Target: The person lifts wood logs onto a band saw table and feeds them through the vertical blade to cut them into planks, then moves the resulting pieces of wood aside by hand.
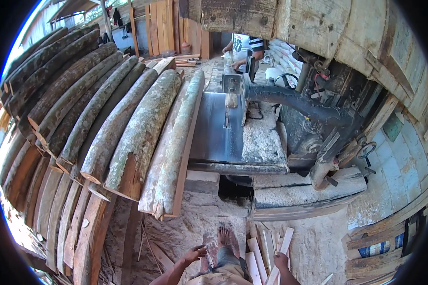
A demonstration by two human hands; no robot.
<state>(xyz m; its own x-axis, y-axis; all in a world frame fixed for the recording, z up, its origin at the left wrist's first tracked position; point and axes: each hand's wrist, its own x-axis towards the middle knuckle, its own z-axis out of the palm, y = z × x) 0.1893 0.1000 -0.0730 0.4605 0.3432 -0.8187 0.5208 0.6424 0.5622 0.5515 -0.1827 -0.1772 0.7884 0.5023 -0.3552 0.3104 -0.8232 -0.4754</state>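
My left hand [195,254] is held out in front of my body, fingers stretched and nothing visible in them. Low at my right side hangs my right hand [281,261], seen from the back with its fingers mostly hidden. It overlaps a pale wooden strip [286,241] in the picture; whether it touches the strip I cannot tell. Ahead is a band saw with a smooth metal table [215,137] and an upright blade guide [231,84]. Left of the table, a bark-covered slab [176,137] lies beside a thick log [145,126].
Many bark-covered logs [97,102] are stacked on the left. Sawdust coats a block [265,137] right of the saw table. Cut strips [257,259] lie by my bare foot [224,237]. A dark gap [236,190] opens below the table. Another person [247,47] is beyond the saw.
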